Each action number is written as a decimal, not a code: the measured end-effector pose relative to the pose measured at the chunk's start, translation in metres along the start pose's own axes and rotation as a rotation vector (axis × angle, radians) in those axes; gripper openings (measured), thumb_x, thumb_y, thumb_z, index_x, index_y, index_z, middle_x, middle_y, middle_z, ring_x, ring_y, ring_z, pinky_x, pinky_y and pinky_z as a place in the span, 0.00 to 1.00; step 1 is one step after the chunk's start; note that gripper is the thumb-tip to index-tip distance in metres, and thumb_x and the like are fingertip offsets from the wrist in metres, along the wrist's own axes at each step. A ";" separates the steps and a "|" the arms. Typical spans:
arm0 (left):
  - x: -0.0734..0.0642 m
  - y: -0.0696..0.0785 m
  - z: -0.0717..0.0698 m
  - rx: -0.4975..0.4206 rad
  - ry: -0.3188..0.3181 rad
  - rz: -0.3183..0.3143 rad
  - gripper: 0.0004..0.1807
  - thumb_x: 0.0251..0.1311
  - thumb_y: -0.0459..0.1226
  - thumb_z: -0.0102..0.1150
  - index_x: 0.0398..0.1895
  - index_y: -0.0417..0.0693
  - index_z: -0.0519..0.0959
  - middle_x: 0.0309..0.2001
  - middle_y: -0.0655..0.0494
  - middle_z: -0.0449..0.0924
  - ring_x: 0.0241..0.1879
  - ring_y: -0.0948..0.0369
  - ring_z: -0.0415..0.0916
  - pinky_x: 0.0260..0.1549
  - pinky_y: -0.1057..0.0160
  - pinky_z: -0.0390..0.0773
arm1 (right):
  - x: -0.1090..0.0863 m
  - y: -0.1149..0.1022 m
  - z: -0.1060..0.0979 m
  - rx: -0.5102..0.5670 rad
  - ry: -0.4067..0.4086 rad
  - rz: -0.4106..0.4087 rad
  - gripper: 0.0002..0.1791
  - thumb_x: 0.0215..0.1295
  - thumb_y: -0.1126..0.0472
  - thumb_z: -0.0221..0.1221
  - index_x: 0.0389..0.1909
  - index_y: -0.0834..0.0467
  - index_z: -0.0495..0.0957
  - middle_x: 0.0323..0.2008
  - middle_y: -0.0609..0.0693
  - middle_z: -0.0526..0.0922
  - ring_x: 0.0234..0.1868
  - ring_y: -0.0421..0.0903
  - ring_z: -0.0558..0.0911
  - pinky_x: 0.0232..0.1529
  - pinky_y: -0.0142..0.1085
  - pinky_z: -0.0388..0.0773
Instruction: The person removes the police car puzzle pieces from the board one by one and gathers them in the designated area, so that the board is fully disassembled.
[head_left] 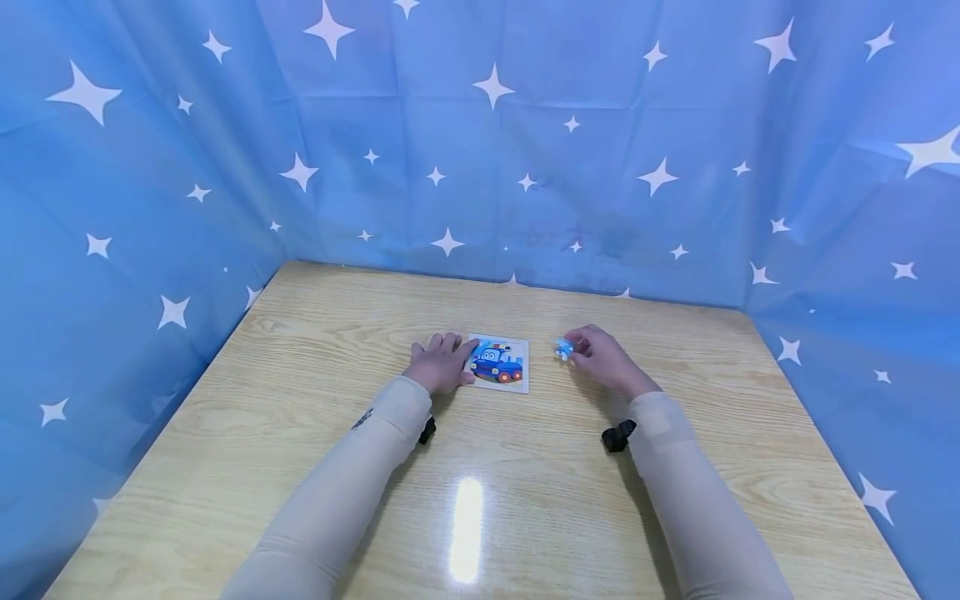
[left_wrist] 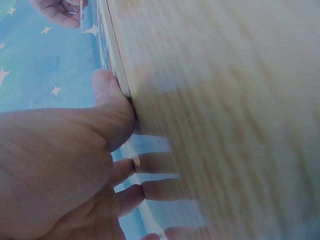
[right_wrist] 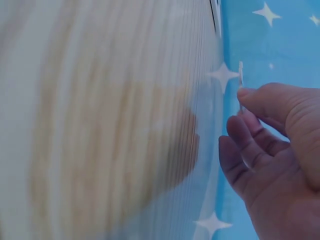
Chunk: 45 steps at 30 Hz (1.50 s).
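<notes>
A small square puzzle board (head_left: 498, 364) with a pale border lies flat on the table, showing a blue cartoon truck with red wheels. My left hand (head_left: 440, 364) rests at its left side, index finger and thumb touching the board's left part. In the left wrist view, the left thumb (left_wrist: 112, 100) lies along the board's edge, and the other fingers extend to the tabletop. To the right of the board, my right hand (head_left: 602, 360) pinches a light blue and white puzzle piece (head_left: 564, 349) between thumb and fingers. That piece appears edge-on, above the table, in the right wrist view.
The wooden table (head_left: 360, 333) has a glossy top with a bright reflection near the front. A blue curtain (head_left: 420, 133) with white stars hangs behind it and along both sides. A black wrist camera (head_left: 618, 436) sits at the right wrist.
</notes>
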<state>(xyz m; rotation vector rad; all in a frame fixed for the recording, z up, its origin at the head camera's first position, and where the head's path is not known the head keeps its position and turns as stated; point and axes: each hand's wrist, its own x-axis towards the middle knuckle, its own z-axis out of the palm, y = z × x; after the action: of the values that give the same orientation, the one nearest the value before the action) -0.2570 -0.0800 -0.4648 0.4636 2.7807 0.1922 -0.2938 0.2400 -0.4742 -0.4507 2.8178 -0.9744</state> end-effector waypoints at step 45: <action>-0.002 -0.002 -0.001 -0.016 0.000 0.011 0.37 0.76 0.56 0.45 0.83 0.66 0.48 0.78 0.52 0.50 0.69 0.51 0.51 0.59 0.42 0.58 | -0.038 0.035 -0.034 -0.037 -0.020 0.076 0.20 0.77 0.68 0.53 0.66 0.67 0.70 0.60 0.67 0.72 0.58 0.64 0.76 0.51 0.53 0.78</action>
<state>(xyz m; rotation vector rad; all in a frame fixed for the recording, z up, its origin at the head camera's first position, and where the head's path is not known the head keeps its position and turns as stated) -0.2557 -0.0823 -0.4639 0.4744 2.7748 0.2170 -0.2737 0.2976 -0.4686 -0.3520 2.8164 -0.8998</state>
